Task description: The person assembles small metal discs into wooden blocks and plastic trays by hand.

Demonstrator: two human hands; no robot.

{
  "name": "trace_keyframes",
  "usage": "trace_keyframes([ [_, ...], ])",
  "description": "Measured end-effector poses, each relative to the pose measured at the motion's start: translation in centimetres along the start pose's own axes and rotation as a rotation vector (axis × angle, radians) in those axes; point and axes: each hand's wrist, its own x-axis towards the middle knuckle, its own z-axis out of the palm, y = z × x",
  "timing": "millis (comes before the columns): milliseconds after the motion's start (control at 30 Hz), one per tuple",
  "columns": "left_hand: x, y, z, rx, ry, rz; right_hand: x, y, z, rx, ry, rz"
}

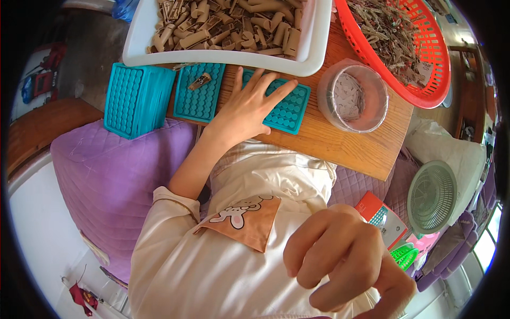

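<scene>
The left hand (249,106) is lying flat, fingers spread, on a teal perforated tray (284,106) at the near part of the wooden board (340,146); it is pressing on the tray rather than gripping it. The right hand (345,260) is hovering low, close to the camera, fingers curling loosely inward; whether anything sits inside that curl cannot be told from this angle. The tray is showing a regular grid of round sockets and looks like thin moulded plastic: probably light, fairly stiff, smooth enough to slide on wood, and best taken by its raised rim. A second teal tray (199,93) is lying just beside it, carrying one small brown piece (200,81), and a stack of trays (137,98) is standing further left. Behind, a white tub (313,53) is holding tan tubular pieces, an orange mesh basket (425,90) thin slivers, and a clear round container (353,95) pale discs.
</scene>
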Motion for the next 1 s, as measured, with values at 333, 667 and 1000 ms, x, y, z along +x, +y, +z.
trace_keyframes([
  [333, -3.8, 0.1, -2.9, -0.069, 0.196, -0.002, -1.9, 1.1, -0.5, -0.072, 0.148, 0.093],
  [667, -12.9, -0.4, -7.0, -0.02, -0.055, -0.565, -0.9, 11.9, -4.1, -1.071, -0.154, 0.768],
  [1000, -13.3, 0.0, -6.0, -0.091, -0.055, -0.521, -1.0, 22.4, -5.6, -1.727, -0.293, 0.425],
])
